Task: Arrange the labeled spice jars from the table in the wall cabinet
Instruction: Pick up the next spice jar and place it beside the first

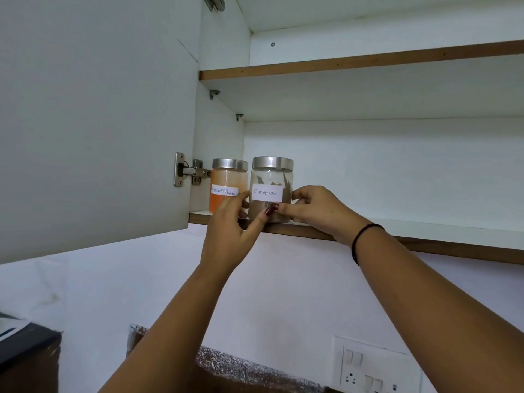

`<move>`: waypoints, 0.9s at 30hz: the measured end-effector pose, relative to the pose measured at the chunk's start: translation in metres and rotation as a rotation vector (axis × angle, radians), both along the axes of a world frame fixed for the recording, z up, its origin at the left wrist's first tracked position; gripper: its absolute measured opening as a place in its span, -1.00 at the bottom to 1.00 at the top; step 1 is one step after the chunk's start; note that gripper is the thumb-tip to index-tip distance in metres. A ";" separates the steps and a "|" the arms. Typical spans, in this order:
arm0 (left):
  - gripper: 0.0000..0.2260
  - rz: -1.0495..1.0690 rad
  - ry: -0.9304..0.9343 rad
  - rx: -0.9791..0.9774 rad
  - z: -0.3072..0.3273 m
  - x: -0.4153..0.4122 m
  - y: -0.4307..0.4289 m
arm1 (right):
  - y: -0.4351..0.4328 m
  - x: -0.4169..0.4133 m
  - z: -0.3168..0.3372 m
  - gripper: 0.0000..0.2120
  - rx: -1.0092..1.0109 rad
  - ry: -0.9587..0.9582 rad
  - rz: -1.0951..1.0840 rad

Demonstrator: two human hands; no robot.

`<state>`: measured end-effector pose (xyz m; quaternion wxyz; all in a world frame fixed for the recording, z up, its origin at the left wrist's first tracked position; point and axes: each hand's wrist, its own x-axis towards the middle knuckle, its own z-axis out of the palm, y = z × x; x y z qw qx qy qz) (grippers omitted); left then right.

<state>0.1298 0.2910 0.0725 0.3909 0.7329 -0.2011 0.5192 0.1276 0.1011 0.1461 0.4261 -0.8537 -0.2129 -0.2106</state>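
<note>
Two glass jars with steel lids stand on the bottom shelf [425,228] of the open wall cabinet. The left one, labelled red chilli powder [226,182], holds orange powder. Right beside it stands the cinnamon jar [270,177] with brown sticks inside. My left hand [229,234] grips the cinnamon jar from its left side, thumb across the lower front. My right hand [314,208] grips the same jar from the right, thumb on the front below the label. The jar stands upright near the shelf's front edge.
The cabinet door [93,123] hangs open on the left, its hinge [187,171] next to the chilli jar. An upper shelf [354,63] runs above. Below are a white wall, a speckled counter edge [241,367] and a switch panel [368,367].
</note>
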 end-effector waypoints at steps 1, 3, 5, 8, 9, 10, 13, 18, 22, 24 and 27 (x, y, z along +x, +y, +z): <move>-0.48 0.007 0.000 -0.015 0.002 0.000 -0.001 | 0.001 0.001 0.000 -0.50 -0.003 -0.004 -0.021; -0.54 0.029 -0.009 -0.024 0.004 0.001 -0.003 | 0.004 0.003 -0.001 -0.44 -0.014 -0.027 -0.071; -0.57 0.059 -0.010 -0.025 0.003 0.001 -0.005 | 0.005 0.005 -0.002 -0.41 -0.011 -0.049 -0.105; -0.60 0.116 -0.016 -0.030 0.001 0.001 -0.010 | 0.006 0.006 -0.003 -0.38 0.007 -0.056 -0.118; -0.61 0.132 -0.020 -0.034 0.001 0.001 -0.010 | 0.007 0.007 -0.003 -0.38 0.009 -0.059 -0.120; -0.61 0.145 -0.022 -0.039 0.001 0.001 -0.011 | 0.008 0.008 -0.003 -0.38 0.011 -0.061 -0.124; -0.61 0.168 -0.020 -0.049 0.004 -0.001 -0.012 | 0.009 0.011 -0.004 -0.38 0.014 -0.057 -0.130; -0.67 0.198 0.004 -0.061 0.008 -0.002 -0.012 | 0.011 0.015 -0.005 -0.35 -0.001 -0.046 -0.142; -0.72 0.225 0.011 -0.081 0.010 -0.002 -0.014 | 0.013 0.015 -0.006 -0.45 0.015 -0.081 -0.199; -0.74 0.234 0.013 -0.081 0.010 -0.001 -0.015 | 0.013 0.015 -0.007 -0.52 0.000 -0.099 -0.208; -0.79 0.245 0.019 -0.066 0.010 0.001 -0.015 | 0.014 0.012 -0.008 -0.55 -0.020 -0.096 -0.190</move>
